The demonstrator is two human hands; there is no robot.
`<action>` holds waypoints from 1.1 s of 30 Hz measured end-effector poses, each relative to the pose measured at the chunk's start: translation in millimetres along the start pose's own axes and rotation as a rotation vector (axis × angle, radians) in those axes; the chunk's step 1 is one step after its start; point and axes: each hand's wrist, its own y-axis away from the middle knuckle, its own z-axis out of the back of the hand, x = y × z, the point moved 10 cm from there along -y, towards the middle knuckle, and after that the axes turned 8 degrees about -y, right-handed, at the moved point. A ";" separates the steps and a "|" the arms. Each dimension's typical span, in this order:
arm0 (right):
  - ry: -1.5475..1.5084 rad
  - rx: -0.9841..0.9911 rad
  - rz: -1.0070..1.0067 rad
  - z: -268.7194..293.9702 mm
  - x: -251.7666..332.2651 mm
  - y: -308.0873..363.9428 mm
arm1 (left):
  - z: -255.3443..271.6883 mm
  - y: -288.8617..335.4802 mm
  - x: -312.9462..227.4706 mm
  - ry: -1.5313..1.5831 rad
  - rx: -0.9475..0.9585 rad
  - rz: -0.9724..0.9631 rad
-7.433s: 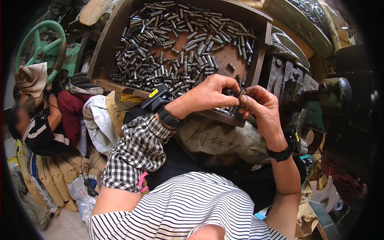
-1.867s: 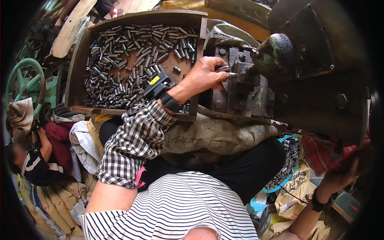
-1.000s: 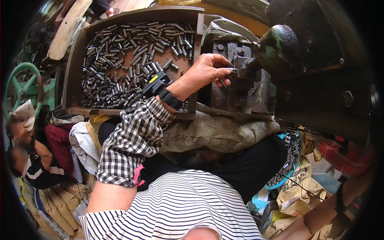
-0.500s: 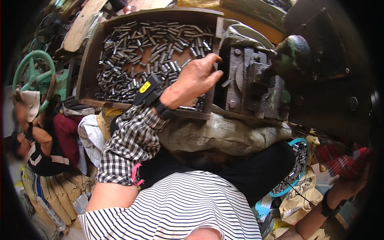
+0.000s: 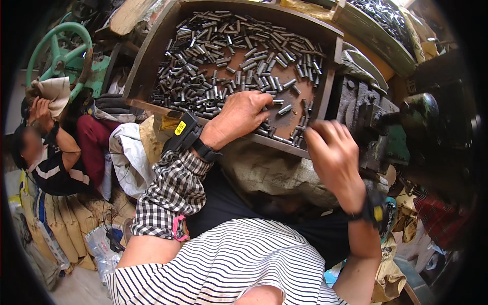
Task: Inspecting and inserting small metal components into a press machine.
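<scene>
My left hand (image 5: 239,114) is over the near side of a wooden tray (image 5: 333,84) that holds many short metal tubes (image 5: 203,76). Its fingers curl down among the tubes, and what they grip, if anything, is hidden. One bright tube (image 5: 277,101) lies right beside its fingertips. My right hand (image 5: 335,155), smeared by motion, is at the tray's near right corner, between the tray and a dark, greasy machine (image 5: 373,109). Its fingers bend toward the tray; I cannot see whether they hold anything.
Beyond the tray, a second bin (image 5: 384,33) holds more metal pieces. At the left stands a green handwheel (image 5: 58,58), with another person (image 5: 61,152) below it. A greyish sack (image 5: 269,170) hangs under the tray; red checked cloth (image 5: 442,218) lies at the right.
The view has shifted, so the tray appears farther right. My left hand has drawn back from the tray's right edge to the tubes. My right hand has come from the lower right to the tray corner.
</scene>
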 end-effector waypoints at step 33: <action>-1.427 -0.283 -0.879 -65.0 -103.8 41.9 | -28.6 -19.0 -21.2 0.581 0.117 0.068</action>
